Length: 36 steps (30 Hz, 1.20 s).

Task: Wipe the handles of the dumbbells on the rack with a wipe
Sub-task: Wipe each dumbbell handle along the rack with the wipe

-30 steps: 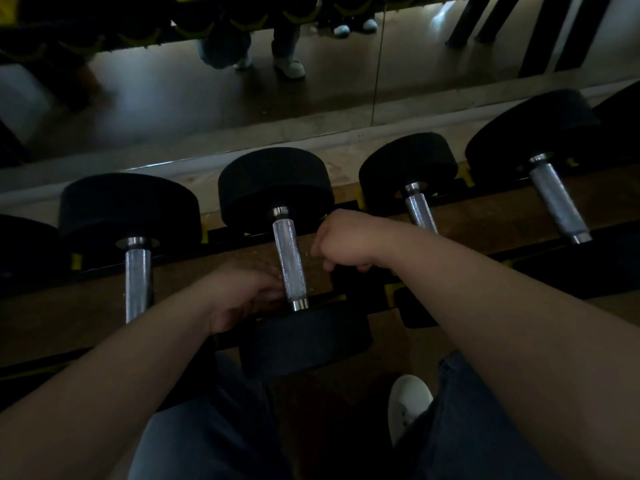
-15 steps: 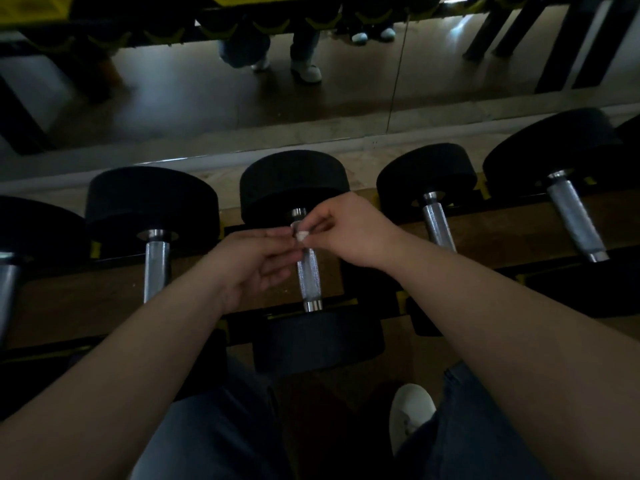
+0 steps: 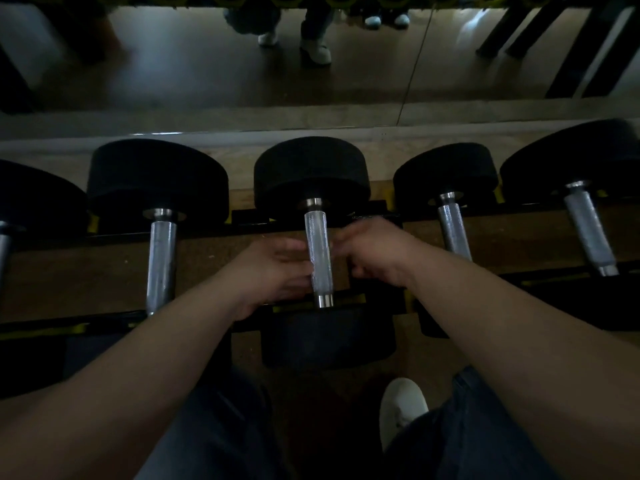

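Several black dumbbells lie side by side on the rack, their steel handles pointing toward me. The middle dumbbell's handle looks wet and shiny. My left hand is low on its left side, with blurred fingertips touching the handle. On the right side, my right hand has its fingers curled under, close beside the handle. Both hands sit slightly below the handle. The wipe is hidden.
More dumbbell handles are to the left and to the right. A mirror behind the rack reflects the floor and legs. My white shoe and jeans are below the rack.
Half a second ago both hands pinched a small white wipe above the handle's far end. They have since parted and dropped to either side of the handle, nearer me.
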Available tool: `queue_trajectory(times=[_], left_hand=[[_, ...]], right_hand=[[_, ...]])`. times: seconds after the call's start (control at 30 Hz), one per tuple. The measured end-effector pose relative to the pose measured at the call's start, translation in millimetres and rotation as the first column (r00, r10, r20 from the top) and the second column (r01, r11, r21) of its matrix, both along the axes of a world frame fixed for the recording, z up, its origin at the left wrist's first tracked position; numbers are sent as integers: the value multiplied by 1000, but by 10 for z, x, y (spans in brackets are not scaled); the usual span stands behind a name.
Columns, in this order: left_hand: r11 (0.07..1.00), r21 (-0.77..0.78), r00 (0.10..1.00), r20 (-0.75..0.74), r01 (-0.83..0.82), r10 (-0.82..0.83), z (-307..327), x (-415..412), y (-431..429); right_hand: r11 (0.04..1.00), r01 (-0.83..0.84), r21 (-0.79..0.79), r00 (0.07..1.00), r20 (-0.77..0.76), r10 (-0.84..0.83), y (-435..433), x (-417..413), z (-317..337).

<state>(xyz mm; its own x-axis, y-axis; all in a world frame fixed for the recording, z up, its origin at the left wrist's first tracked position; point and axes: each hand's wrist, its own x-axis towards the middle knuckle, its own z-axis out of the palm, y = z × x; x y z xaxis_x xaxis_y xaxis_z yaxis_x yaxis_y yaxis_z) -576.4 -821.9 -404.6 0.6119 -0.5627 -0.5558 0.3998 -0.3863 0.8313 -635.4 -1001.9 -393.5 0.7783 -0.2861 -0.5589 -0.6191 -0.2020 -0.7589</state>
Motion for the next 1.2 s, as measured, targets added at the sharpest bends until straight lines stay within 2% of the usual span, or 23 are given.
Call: queue_trajectory(times=[0.07, 0.1, 0.17, 0.23, 0.37, 0.57, 0.7, 0.83, 0.9, 1.0, 1.07, 1.13, 1.2], left_hand=[[1000, 3, 1000, -1, 1, -1, 2, 4, -5], [1000, 6, 1000, -2, -8, 8, 4, 6, -6], [999, 12, 999, 3, -39, 39, 26, 9, 4], [998, 5, 998, 24, -63, 63, 72, 20, 34], [994, -20, 991, 83, -108, 109, 258, 76, 201], [991, -12, 944, 304, -134, 132, 532, 279, 871], [966, 7, 847, 484, -257, 222, 511, 408, 1318], [947, 97, 758, 626, -306, 181, 284, 514, 1646], [936, 145, 769, 616, -322, 169, 208, 527, 1710], [939, 114, 847, 477, -324, 234, 140, 500, 1702], [953, 120, 877, 435, -280, 203, 131, 501, 1673], [954, 125, 887, 416, -274, 200, 139, 527, 1649], [951, 115, 889, 403, -286, 218, 150, 523, 1660]], right_hand=[[957, 249, 151, 952, 144, -270, 2, 79, 36], [948, 274, 160, 930, 208, -303, -4, 89, 73], [968, 213, 136, 921, 301, -245, 19, 45, 184], [975, 122, 187, 922, 343, -181, 79, -20, 298], [958, 55, 281, 929, 338, -153, 294, -7, 391], [983, -18, 183, 940, 337, -46, 765, 237, 442], [994, -100, -50, 937, 332, 111, 1155, 421, 432], [916, -206, -345, 854, 394, 340, 1581, 626, 333], [862, -207, -462, 824, 393, 408, 1747, 748, 239], [775, -151, -614, 791, 395, 468, 1893, 919, 99], [728, -145, -670, 781, 374, 500, 1921, 976, 65], [704, -229, -672, 777, 309, 548, 1926, 926, 71], [654, -365, -663, 727, 236, 645, 1962, 788, 72]])
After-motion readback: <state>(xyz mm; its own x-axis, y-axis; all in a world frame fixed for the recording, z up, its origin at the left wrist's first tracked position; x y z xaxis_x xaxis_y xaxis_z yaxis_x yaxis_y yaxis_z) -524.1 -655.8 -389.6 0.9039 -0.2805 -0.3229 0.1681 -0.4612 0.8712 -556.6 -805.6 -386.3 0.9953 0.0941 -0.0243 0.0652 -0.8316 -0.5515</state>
